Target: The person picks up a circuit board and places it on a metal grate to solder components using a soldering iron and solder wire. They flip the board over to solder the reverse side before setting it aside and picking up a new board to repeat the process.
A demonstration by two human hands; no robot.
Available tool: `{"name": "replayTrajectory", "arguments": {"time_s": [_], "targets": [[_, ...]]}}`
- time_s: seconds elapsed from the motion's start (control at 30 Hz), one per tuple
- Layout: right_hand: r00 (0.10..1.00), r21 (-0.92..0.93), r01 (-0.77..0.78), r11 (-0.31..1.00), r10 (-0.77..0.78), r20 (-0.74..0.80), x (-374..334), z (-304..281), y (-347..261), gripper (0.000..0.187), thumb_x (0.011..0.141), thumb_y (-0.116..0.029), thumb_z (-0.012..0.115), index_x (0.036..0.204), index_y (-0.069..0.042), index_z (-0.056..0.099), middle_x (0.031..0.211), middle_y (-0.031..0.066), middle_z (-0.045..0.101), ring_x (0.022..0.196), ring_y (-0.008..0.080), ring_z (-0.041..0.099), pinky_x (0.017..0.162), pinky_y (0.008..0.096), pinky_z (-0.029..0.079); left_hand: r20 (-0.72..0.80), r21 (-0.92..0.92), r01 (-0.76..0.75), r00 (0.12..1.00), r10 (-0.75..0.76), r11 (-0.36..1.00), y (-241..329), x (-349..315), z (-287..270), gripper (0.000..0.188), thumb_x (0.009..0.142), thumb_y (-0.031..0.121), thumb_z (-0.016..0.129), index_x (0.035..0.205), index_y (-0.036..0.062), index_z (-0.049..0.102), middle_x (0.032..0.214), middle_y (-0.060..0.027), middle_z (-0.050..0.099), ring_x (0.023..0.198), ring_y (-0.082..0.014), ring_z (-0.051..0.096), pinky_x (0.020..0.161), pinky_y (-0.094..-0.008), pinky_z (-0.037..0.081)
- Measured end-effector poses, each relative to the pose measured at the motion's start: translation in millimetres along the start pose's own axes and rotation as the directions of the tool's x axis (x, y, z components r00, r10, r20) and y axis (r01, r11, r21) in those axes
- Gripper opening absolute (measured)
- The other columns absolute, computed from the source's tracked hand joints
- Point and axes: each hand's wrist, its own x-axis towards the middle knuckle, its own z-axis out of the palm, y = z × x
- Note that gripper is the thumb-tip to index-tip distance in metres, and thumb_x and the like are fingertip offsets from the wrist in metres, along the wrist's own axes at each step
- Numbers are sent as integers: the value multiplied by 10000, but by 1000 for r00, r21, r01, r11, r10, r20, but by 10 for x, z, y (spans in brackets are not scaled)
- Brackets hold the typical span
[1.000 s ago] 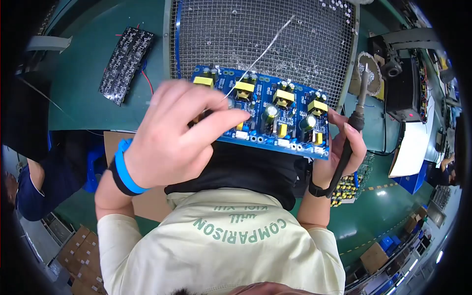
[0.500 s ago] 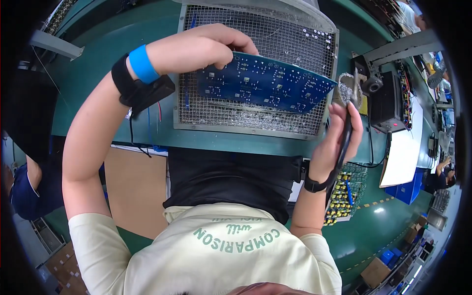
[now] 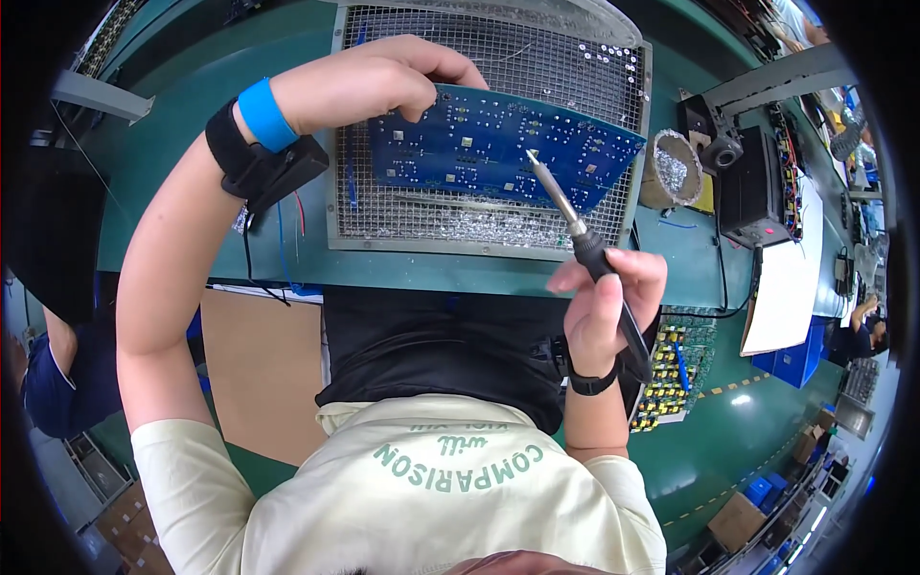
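My left hand grips the upper left edge of a blue circuit board, fingers behind and thumb in front. The board is tilted up over a wire-mesh grille, its soldered face toward me. In my right hand is a soldering iron with a black handle, fingers wrapped round it. The iron's bright tip lies over the middle right of the board; whether it touches the surface I cannot tell. Bits of solder are scattered on the grille below the board.
Right of the grille stands a round container with silvery scraps, beside a black boxy unit with cables. A tray of yellow-and-green assembled boards sits at the lower right. Small white parts lie on the grille's far right.
My right hand has brought the soldering iron from the round container left and toward me, with its tip now over the board. The board, still in my left hand, has shifted slightly left and up.
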Motion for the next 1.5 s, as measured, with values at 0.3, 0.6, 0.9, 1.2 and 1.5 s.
{"name": "replayTrajectory", "arguments": {"time_s": [0.3,0.6,0.9,1.2,1.5], "targets": [[992,-151,68,986,-50,118,100,89,-6,165,896,-2,591,1061,7,579,876,150,648,705,210,664,663,283,524,16,18,16,1000,-16,1000,43,-1,-15,525,629,62,450,1125,-22,601,1032,-68,608,970,-154,551,895,-253,444],[983,-232,94,968,-54,174,218,66,34,214,817,115,624,988,-8,661,796,122,678,720,187,666,686,271,523,41,48,3,999,-5,999,56,10,-31,521,632,90,461,1121,-12,607,1028,-75,613,967,-159,557,893,-260,450],[962,-332,215,918,-140,235,242,40,43,265,783,121,658,985,-49,685,842,130,691,727,186,666,671,269,524,28,46,8,1000,-9,999,48,15,-26,529,631,95,463,1129,-6,612,1018,-77,617,958,-161,561,872,-261,455],[984,-199,115,973,-84,156,184,-9,174,301,739,127,695,982,-49,713,872,129,694,743,185,663,659,256,511,36,27,-9,999,8,1000,100,2,-7,530,629,87,462,1131,1,611,1011,-70,611,955,-157,549,867,-266,451],[983,-146,36,989,-9,183,140,-107,235,266,825,121,609,1031,-36,671,935,192,694,784,217,690,723,307,558,36,42,44,998,-45,998,131,-12,4,531,629,84,462,1136,5,600,1005,-62,593,939,-152,531,862,-259,440]]}}
